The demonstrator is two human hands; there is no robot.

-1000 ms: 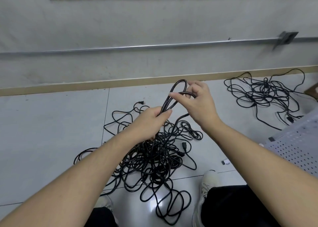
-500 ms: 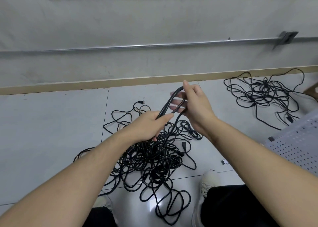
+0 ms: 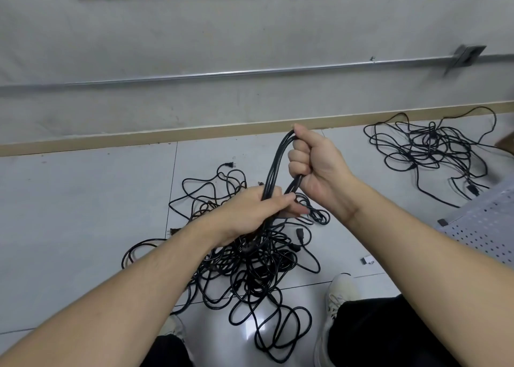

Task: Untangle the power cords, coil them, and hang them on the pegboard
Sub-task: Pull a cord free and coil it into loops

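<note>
Both hands gripping a folded black power cord bundle

The right hand [image 3: 317, 169] fists the bundle's [image 3: 275, 169] looped top; the left hand [image 3: 258, 213] clamps its lower end. The glossy strands run steeply upright between the fingers, trailing down into the tangled cord pile [image 3: 250, 261] on the floor beneath them.

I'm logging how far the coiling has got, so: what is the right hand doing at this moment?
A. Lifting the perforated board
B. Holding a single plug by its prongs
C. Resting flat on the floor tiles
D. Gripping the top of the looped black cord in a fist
D: the right hand is curled in a fist round the top of the looped black cord, while the left hand grips the same loops lower down.
</note>
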